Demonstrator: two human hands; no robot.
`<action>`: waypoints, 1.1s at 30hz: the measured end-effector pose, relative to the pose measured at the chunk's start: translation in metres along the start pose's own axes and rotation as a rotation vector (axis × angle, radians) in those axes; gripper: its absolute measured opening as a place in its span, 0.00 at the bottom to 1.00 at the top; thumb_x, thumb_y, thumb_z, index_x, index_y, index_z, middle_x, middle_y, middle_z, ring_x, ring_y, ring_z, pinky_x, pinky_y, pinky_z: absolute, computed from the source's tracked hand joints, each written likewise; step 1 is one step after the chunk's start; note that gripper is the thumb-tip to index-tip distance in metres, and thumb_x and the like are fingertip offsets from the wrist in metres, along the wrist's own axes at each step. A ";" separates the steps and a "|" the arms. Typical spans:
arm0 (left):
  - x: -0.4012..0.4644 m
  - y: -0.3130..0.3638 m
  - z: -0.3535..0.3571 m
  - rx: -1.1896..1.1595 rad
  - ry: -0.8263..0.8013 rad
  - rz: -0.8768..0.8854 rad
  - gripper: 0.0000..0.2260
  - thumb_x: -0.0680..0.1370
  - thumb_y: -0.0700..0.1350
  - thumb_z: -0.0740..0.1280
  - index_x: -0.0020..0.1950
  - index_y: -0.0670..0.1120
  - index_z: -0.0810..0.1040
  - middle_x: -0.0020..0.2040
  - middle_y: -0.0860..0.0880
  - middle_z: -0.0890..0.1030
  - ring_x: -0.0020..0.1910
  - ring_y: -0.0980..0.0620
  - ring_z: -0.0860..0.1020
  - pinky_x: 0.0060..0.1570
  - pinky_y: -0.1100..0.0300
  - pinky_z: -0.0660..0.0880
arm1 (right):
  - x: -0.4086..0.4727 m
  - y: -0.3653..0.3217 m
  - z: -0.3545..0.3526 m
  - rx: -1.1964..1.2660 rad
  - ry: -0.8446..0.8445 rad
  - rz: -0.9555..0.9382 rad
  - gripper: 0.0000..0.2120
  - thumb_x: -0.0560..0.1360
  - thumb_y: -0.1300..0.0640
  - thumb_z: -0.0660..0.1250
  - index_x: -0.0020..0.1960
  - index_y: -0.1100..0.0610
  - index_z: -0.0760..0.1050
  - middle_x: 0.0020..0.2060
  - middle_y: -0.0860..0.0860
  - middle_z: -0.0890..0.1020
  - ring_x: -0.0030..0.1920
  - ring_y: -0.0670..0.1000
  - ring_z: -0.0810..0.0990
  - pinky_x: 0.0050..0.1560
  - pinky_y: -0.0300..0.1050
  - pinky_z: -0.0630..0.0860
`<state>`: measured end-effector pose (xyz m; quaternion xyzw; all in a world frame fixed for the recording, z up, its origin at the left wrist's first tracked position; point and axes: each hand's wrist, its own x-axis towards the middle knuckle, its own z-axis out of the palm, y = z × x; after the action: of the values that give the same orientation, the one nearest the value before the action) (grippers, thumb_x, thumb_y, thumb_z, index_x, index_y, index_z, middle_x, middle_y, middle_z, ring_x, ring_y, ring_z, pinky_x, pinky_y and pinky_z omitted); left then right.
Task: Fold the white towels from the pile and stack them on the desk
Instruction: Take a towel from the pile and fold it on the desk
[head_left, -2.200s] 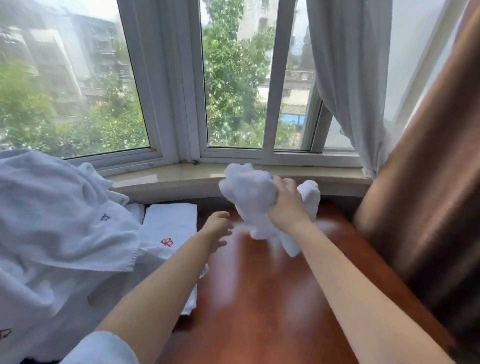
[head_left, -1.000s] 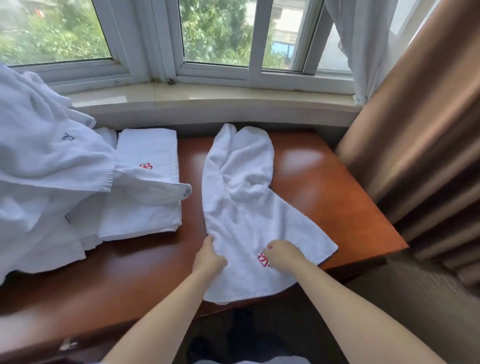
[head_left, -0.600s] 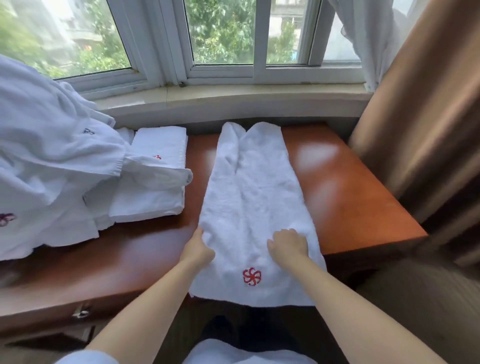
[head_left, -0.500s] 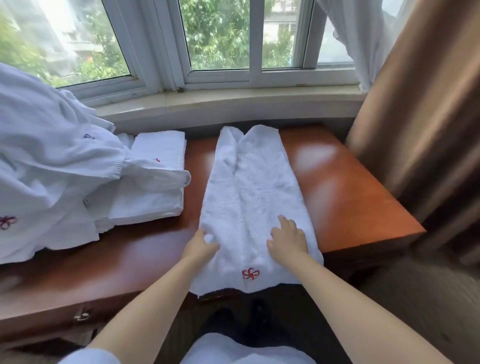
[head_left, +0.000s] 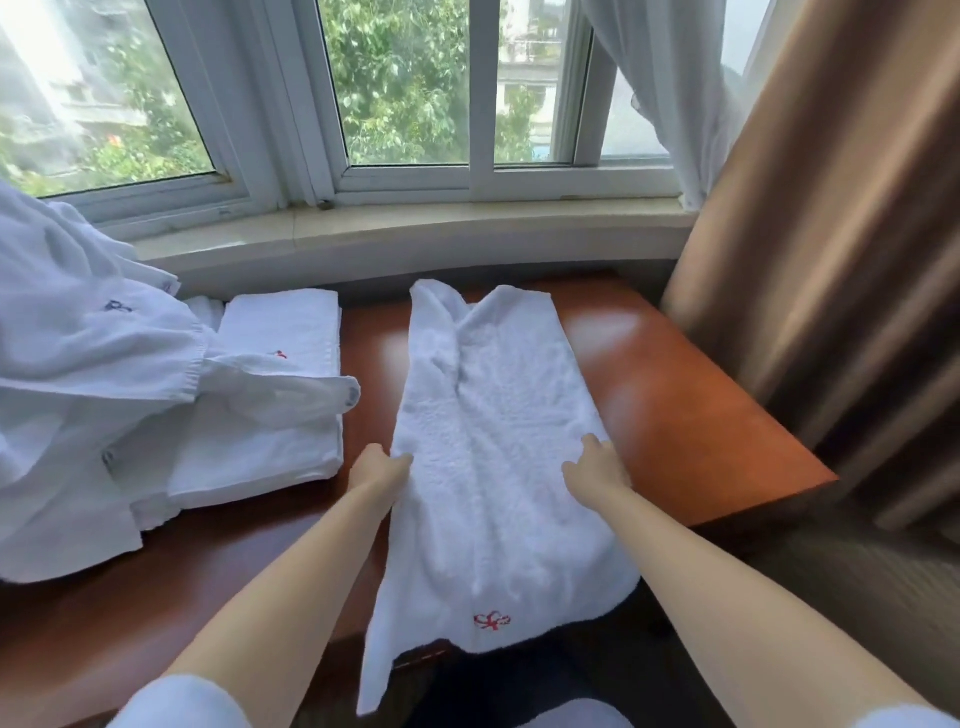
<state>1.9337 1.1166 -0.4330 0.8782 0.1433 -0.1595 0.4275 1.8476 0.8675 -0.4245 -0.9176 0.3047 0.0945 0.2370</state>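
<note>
A white towel (head_left: 498, 457) with a red emblem lies lengthwise on the red-brown desk (head_left: 685, 415), its near end hanging over the front edge. My left hand (head_left: 378, 467) grips the towel's left edge about halfway along, thumb on top. Level with it, my right hand (head_left: 597, 463) rests on the towel's right edge with its fingers pointing forward. A folded white towel stack (head_left: 270, 441) sits to the left of the spread towel. Further left, the loose pile of white towels (head_left: 78, 364) drapes partly over that stack.
A stone window sill (head_left: 415, 231) and windows run along the back of the desk. A brown curtain (head_left: 841, 260) hangs close at the right, with a white sheer curtain (head_left: 670, 88) behind it. Bare desk shows right of the towel.
The bunched towel was laid out lengthwise on the desk. Since half a second ago both hands have slid up and outward, from near the emblem to the towel's side edges.
</note>
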 end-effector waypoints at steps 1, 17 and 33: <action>0.005 0.005 0.001 -0.056 -0.005 -0.027 0.25 0.78 0.47 0.66 0.72 0.40 0.65 0.61 0.43 0.74 0.47 0.44 0.80 0.41 0.57 0.77 | 0.006 0.000 0.000 0.053 -0.023 0.039 0.27 0.79 0.53 0.58 0.76 0.56 0.56 0.72 0.56 0.61 0.67 0.58 0.69 0.60 0.47 0.70; 0.029 0.078 -0.004 -0.394 -0.255 -0.280 0.06 0.76 0.35 0.67 0.41 0.39 0.71 0.29 0.44 0.78 0.19 0.51 0.77 0.32 0.59 0.79 | 0.058 -0.033 -0.037 0.871 -0.120 0.297 0.09 0.72 0.74 0.60 0.41 0.62 0.71 0.22 0.54 0.75 0.15 0.45 0.70 0.17 0.30 0.59; -0.081 0.148 -0.107 -0.729 -0.192 0.037 0.09 0.77 0.48 0.68 0.48 0.42 0.75 0.40 0.41 0.80 0.24 0.49 0.81 0.23 0.59 0.78 | -0.021 -0.075 -0.165 1.125 0.451 -0.108 0.04 0.71 0.59 0.66 0.40 0.57 0.70 0.33 0.52 0.75 0.21 0.47 0.72 0.22 0.36 0.69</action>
<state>1.9346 1.1045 -0.2341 0.6519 0.1340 -0.1718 0.7263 1.8808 0.8497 -0.2463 -0.6633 0.3038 -0.2898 0.6195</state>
